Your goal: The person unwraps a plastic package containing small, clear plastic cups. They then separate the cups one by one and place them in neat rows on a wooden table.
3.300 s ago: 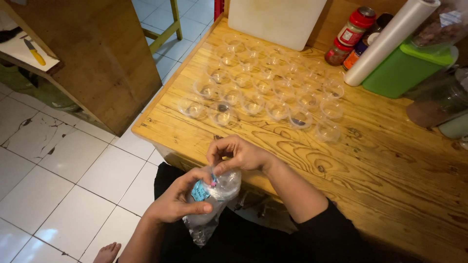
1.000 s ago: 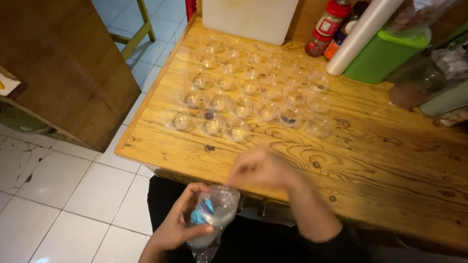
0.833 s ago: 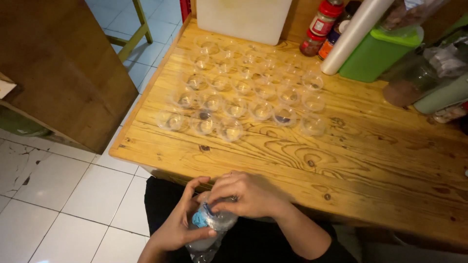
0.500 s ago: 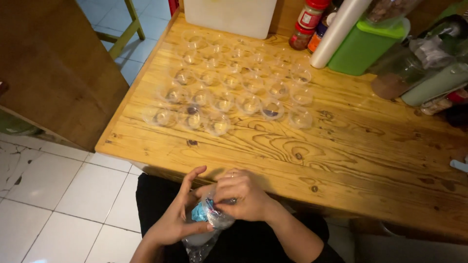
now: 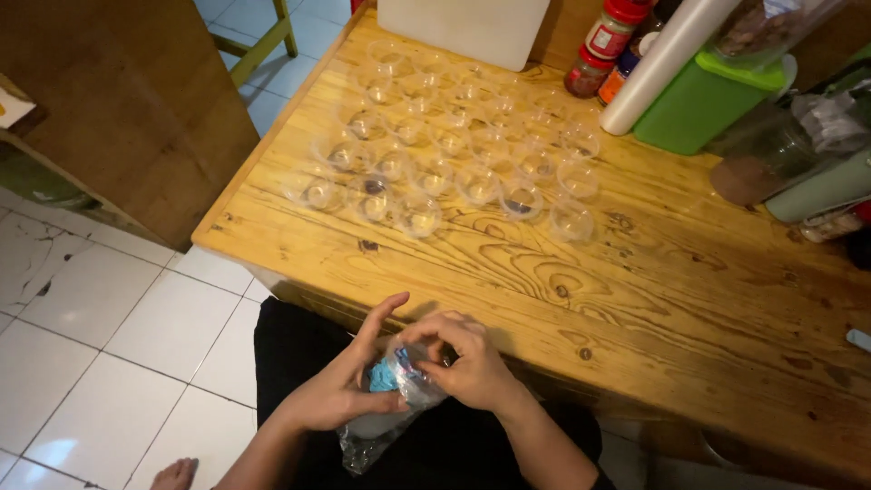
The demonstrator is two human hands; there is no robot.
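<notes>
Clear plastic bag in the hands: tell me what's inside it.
Inside the clear plastic bag a blue and white lump shows; both hands cover the rest, so its contents stay unclear.

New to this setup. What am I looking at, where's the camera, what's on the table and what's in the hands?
There is no machine here: a person works with two bare hands. The one picture comes from a camera worn on the person's head, looking down, so the arms enter from the bottom edge.

The left hand cradles a clear plastic bag with something blue inside, held over the lap. The right hand pinches at the top of that bag.

Ahead is a wooden table. On it stand rows of small clear plastic cups. Behind them are a white board, red-lidded jars, a white roll and a green box. The floor at left is white tile.
</notes>
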